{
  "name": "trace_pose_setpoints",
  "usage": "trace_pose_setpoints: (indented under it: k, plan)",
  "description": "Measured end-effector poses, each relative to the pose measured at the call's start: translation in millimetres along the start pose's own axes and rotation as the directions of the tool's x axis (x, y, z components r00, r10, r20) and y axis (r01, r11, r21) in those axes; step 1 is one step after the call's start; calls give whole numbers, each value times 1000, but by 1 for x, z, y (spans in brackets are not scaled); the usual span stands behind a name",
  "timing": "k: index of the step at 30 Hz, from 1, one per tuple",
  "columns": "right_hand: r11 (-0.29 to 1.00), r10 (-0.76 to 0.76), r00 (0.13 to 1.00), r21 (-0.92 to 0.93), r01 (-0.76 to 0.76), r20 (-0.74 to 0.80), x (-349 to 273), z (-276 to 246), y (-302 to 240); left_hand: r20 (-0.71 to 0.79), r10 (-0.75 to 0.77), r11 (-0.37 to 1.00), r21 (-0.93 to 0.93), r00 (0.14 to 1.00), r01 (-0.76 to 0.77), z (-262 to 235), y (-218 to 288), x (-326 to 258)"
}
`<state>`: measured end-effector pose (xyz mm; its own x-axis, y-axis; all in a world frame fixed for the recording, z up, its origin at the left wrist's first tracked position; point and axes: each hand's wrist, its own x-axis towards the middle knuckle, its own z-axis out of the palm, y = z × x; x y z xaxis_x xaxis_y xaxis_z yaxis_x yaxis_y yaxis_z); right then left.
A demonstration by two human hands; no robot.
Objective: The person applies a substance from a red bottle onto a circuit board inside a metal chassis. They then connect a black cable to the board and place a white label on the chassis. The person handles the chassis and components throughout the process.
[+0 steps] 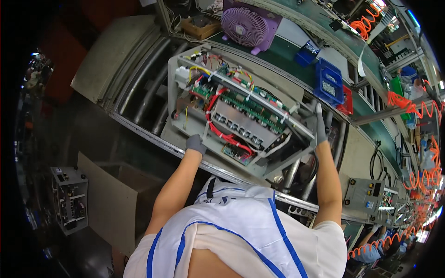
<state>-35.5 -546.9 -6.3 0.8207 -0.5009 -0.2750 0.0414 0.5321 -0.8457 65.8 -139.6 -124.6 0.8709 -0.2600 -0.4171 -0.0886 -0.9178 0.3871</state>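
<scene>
Open metal chassis (241, 116) sits on the roller line, tilted, circuit boards and red wires exposed. Left hand (195, 143), gloved grey, is closed on the near-left edge of the chassis; right hand (321, 124), also gloved, grips its far-right corner, fingers wrapped round the frame. Looks like a two-handed hold for shifting or turning the unit. Any move needs both grips kept even, clear of the loose wiring. Purple fan (245, 25) and blue bins (328, 83) stand behind.
</scene>
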Motion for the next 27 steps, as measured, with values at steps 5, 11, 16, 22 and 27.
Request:
trace_pose_setpoints:
  k: [5,11,16,22,27]
  plan:
    - [999,-11,1000,-41,11,-14,39,-24,15,-79,-26,998,-65,997,21,52,-62,41]
    - [925,-125,991,-366,100,-47,3,82,-6,17,-168,974,156,986,163,40,-23,16]
    - [848,-214,943,-430,309,256,1,195,9,309,-152,960,272,939,66,-30,21,-42]
    - [887,-106,828,-324,329,551,-16,307,33,47,-465,869,-167,884,466,-18,-32,-107]
    - [929,-41,702,-232,290,711,-69,399,71,-73,-599,732,-453,797,508,-12,-118,-188]
